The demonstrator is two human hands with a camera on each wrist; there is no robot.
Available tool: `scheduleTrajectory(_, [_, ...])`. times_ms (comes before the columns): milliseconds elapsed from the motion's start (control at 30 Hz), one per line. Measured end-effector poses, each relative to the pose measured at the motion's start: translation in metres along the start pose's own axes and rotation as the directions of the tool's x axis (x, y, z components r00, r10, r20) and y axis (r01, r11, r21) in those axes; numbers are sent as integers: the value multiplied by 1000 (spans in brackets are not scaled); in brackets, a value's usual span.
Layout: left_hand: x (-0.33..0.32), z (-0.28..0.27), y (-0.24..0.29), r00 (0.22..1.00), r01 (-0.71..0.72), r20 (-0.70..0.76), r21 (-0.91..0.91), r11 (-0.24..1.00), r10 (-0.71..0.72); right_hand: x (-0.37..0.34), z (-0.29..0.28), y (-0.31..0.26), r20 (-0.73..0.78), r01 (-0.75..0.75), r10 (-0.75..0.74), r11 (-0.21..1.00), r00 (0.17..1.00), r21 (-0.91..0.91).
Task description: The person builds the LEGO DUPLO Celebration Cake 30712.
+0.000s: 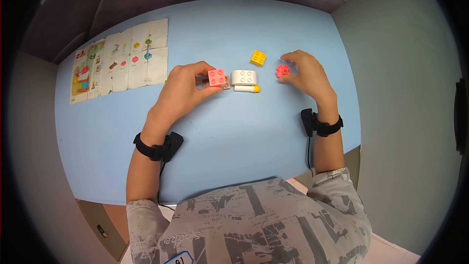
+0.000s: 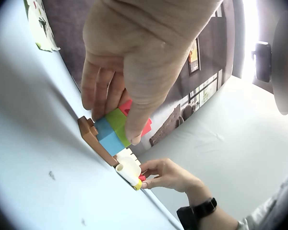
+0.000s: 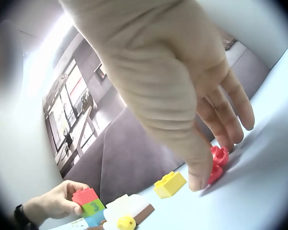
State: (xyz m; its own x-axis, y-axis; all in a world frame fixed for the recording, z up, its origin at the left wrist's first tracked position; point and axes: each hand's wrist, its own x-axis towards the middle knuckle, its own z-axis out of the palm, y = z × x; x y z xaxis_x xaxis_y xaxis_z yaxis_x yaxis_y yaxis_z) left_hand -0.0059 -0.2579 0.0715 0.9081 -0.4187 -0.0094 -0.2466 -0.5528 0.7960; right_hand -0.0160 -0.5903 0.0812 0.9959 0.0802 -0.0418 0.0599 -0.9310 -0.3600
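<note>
My left hand (image 1: pixel 183 88) grips a stack of toy bricks between thumb and fingers. A pink-red brick (image 1: pixel 216 77) tops the stack, over a green brick (image 2: pixel 118 122) and a blue brick (image 2: pixel 108 139). Beneath them is a brown base piece (image 2: pixel 92 143), low over the table. My right hand (image 1: pixel 311 77) reaches down to a red flower-shaped piece (image 1: pixel 282 71), which lies between thumb and fingers at the table. Between the hands stands a white rounded brick (image 1: pixel 244 77), with a white stick with a yellow tip (image 1: pixel 244 88) along its near side.
A yellow brick (image 1: pixel 258 58) lies beyond the white one, nearer my right hand. At the left back, a creased picture sheet (image 1: pixel 119 61) is spread on the blue table (image 1: pixel 234 142). Black wrist cameras (image 1: pixel 171 147) with cables are strapped to both wrists.
</note>
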Motion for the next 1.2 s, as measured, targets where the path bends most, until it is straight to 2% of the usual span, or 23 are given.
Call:
scheduleTrajectory(33, [0,1,0,1000,6,4,4,1000,-6,-1,-2,0,41,-17,19,999,999,-44])
scheduleTrajectory(133, [2,1,-2,1000,8,8,3,1000,-8,-2,4,1,23,-29,30,998,999,-48])
scheduleTrajectory(333, [1,1,-2,1000,-4,4,4,1000,4,0,5,-2,0,-23,23,1000,1000,16])
scheduleTrajectory(433, [0,0,-2,1000,-11,0,4,1000,11,4,6,-4,-72,-73,74,997,995,13])
scheduleTrajectory(633, [1,0,-2,1000,-2,7,17,1000,2,8,10,-1,-16,-67,69,993,997,94])
scheduleTrajectory(733, [0,0,-2,1000,-2,-2,14,1000,2,6,8,-13,-16,27,-22,927,1000,375])
scheduleTrajectory(833, [0,1,-1,1000,-6,-3,9,1000,6,7,2,-39,-100,259,-241,832,965,491])
scheduleTrajectory(933, [0,2,-3,1000,-16,-2,-17,1000,16,12,2,-61,-100,330,-330,776,939,537])
scheduleTrajectory(1067, [0,1,-3,999,-33,-7,-37,999,33,13,0,-96,6,455,-494,805,869,382])
scheduleTrajectory(1200, [-1,1,-3,999,-38,-20,-52,998,37,15,7,-112,-34,452,-478,803,878,389])
